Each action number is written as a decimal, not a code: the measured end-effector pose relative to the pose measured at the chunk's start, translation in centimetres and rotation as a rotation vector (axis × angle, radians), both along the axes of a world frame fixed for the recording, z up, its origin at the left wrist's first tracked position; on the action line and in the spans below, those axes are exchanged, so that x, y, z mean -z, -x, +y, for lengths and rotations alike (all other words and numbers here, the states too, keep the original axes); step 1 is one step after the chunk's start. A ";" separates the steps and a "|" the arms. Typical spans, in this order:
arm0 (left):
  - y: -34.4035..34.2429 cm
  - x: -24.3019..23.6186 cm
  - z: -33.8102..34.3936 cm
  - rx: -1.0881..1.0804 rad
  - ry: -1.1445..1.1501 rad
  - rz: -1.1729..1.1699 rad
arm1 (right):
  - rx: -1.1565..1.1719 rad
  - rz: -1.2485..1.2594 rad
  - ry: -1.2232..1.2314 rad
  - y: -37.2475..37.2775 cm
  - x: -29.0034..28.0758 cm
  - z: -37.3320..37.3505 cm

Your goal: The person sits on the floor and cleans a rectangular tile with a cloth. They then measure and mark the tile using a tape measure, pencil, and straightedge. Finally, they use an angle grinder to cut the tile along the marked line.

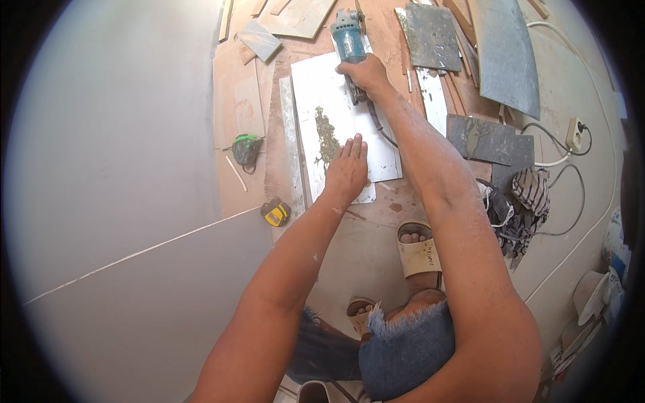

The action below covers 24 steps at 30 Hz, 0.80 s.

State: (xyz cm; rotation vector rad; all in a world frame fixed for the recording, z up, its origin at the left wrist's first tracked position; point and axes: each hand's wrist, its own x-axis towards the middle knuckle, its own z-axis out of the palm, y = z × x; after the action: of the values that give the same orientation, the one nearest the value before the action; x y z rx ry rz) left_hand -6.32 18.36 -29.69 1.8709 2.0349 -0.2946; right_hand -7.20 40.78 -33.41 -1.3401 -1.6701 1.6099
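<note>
My right hand (367, 75) is wrapped round the body of a teal angle grinder (349, 44), whose head points away from me. Its dark cord runs back beneath my right forearm. The grinder is over the far right part of a white tile (310, 79), and its disc shows only as a thin edge. Flat on the near part of that tile lies my left hand (347, 169), fingers stretched out. A rough patch of grey-green mortar (326, 134) sticks to the tile beside those fingers. Another white piece (386, 161) shows to the right, partly hidden by my hands.
Left of the tile lie a metal bar (293, 144), a green-and-black tape measure (246, 149) and a yellow-and-black one (275, 212). Grey tile pieces (433, 37) and a curved-looking grey slab (507, 54) lie at right, near a power socket (575, 134) and crumpled cloth (531, 195).
</note>
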 end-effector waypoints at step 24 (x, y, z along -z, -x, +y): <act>-0.2 -0.5 0.6 -0.006 0.129 0.041 | -0.051 -0.027 0.038 -0.2 -0.8 0.5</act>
State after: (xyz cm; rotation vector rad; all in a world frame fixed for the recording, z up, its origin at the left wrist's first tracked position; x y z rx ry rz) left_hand -6.17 18.98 -29.15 1.7949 1.9964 -0.4548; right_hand -7.01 41.28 -32.60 -1.3537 -1.7097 1.6677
